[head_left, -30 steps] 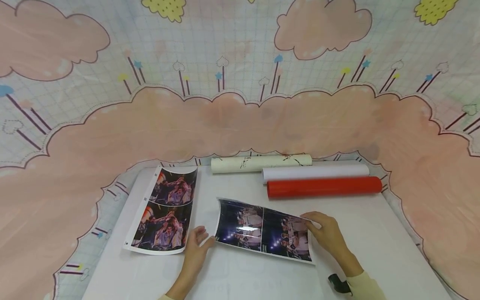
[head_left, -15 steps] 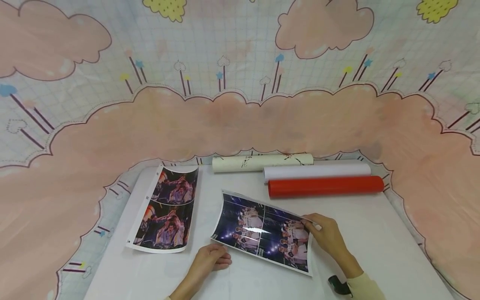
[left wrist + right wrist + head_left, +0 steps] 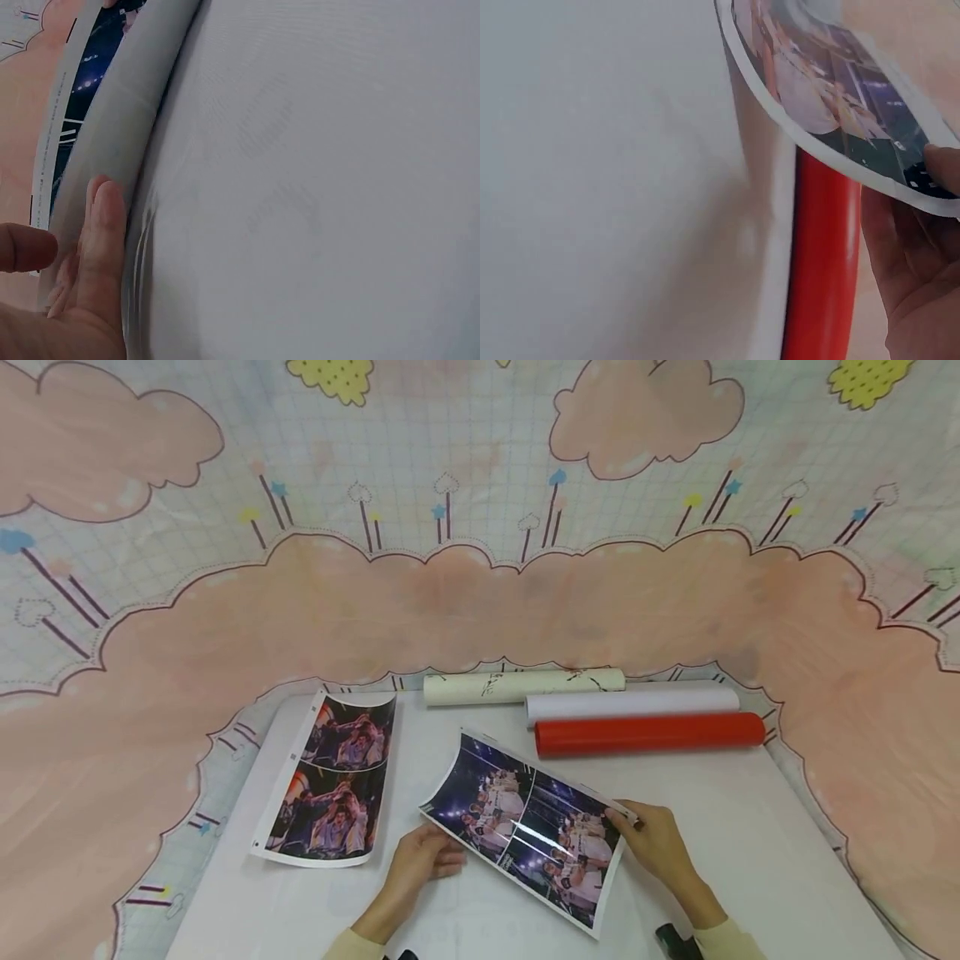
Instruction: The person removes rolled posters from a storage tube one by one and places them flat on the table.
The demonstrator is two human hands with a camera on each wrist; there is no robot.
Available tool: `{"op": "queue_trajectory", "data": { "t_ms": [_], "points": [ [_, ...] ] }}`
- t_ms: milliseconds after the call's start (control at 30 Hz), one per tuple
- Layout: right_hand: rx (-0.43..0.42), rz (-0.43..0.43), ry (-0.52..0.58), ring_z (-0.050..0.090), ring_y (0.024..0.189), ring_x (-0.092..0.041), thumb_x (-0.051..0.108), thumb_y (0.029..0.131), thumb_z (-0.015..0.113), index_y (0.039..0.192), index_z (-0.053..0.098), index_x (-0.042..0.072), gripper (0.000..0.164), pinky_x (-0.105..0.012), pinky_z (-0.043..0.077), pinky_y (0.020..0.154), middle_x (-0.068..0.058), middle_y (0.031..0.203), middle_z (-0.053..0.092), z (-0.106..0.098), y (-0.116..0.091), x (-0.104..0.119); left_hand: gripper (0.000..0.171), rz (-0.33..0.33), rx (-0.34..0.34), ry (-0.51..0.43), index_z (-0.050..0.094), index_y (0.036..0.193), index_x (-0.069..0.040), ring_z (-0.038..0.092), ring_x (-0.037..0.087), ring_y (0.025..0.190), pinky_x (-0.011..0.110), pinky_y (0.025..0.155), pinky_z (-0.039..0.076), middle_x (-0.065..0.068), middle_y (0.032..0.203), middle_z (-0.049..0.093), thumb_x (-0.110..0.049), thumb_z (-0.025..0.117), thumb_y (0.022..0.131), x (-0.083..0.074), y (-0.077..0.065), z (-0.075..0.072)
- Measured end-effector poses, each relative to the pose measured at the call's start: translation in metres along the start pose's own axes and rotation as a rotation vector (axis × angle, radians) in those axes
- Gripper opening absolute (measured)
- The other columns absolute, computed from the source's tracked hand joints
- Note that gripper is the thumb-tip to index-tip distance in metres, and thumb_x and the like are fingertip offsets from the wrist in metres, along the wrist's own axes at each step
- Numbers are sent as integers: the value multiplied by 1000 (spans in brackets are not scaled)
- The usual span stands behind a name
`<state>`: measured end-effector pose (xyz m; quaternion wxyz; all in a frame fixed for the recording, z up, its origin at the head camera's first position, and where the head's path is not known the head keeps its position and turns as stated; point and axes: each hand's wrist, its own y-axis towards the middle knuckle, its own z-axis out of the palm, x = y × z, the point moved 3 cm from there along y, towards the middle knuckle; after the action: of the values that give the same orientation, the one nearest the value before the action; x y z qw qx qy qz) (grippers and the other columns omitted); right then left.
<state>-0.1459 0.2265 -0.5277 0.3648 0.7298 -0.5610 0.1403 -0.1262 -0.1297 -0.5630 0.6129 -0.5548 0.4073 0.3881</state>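
A glossy photo sheet (image 3: pixel 517 831) with two pictures side by side is raised at a slant over the white table (image 3: pixel 465 927), its left end curling up. At its right end my right hand (image 3: pixel 654 843) pinches the border, thumb on the printed face and fingers underneath, as the right wrist view shows. My left hand (image 3: pixel 422 868) is at the lower left edge. In the left wrist view its fingers (image 3: pixel 103 247) lie straight along the sheet's pale underside (image 3: pixel 112 150), with the thumb apart from them.
Another photo sheet (image 3: pixel 333 777), with two stacked pictures, lies at the left with curled edges. Along the back lie a cream patterned roll (image 3: pixel 517 687), a white roll (image 3: pixel 637 703) and a red roll (image 3: pixel 648 734). A printed cloth (image 3: pixel 480 610) hangs behind and around the table.
The photo sheet has turned clockwise, its left end rising and its right end dropping toward me. My left hand has moved slightly right under its lower edge; the right hand keeps its grip.
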Motion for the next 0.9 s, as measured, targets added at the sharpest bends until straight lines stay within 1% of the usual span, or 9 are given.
{"op": "queue_trajectory", "data": {
  "t_ms": [100,200,267,333,400,533,733,833,900],
  "points": [
    [10,67,4,39,52,6,13,88,72,97,76,7,12,-19,36,45,-1,76,72,5,-8,0,44,-10,65,-32,48,126,15,74,23,86,38,76,61,20,106,72,-21,49,101,-1,-1,5],
    [3,118,8,39,54,5,15,88,73,94,75,8,10,-18,36,47,0,71,69,10,-15,3,56,-46,185,-34,43,130,15,74,29,91,40,76,61,25,108,70,-32,51,102,2,-6,13],
    [11,150,13,41,55,5,15,87,73,93,75,8,10,-18,38,49,0,73,71,13,-18,5,57,-62,258,-18,42,131,15,73,31,92,40,77,61,24,106,71,-31,54,100,4,-10,19],
    [34,188,36,44,56,3,14,86,73,95,75,7,11,-18,40,51,-2,78,73,15,-21,7,53,-62,295,-5,42,130,14,74,30,91,40,77,61,23,103,72,-24,58,98,7,-12,24],
    [75,234,55,48,59,1,13,86,73,98,75,7,13,-19,43,54,-3,82,74,17,-21,9,47,-39,294,21,44,129,14,74,26,88,39,76,61,18,99,73,-16,59,96,8,-13,26],
    [182,325,57,58,72,-5,15,85,73,99,76,9,15,-25,51,68,0,86,75,19,-22,10,38,40,206,80,49,126,13,73,21,79,36,74,61,15,90,72,-5,54,93,5,-10,22],
    [312,349,49,69,93,-18,17,80,77,103,74,13,24,-40,53,87,-1,95,77,24,-22,10,38,185,131,192,44,133,13,73,29,78,32,65,61,29,96,71,1,44,97,-6,-3,8],
    [364,318,78,69,86,-14,18,81,77,114,70,10,34,-33,54,81,-2,93,77,28,-20,11,36,205,111,284,47,130,12,68,20,66,27,56,56,25,88,71,3,45,95,-11,1,1],
    [400,295,102,64,76,-7,18,84,75,122,64,7,41,-26,52,72,-1,89,76,30,-18,12,35,204,119,337,50,128,11,63,14,60,25,53,52,21,83,72,3,46,94,-14,3,-3]
  ]
}}
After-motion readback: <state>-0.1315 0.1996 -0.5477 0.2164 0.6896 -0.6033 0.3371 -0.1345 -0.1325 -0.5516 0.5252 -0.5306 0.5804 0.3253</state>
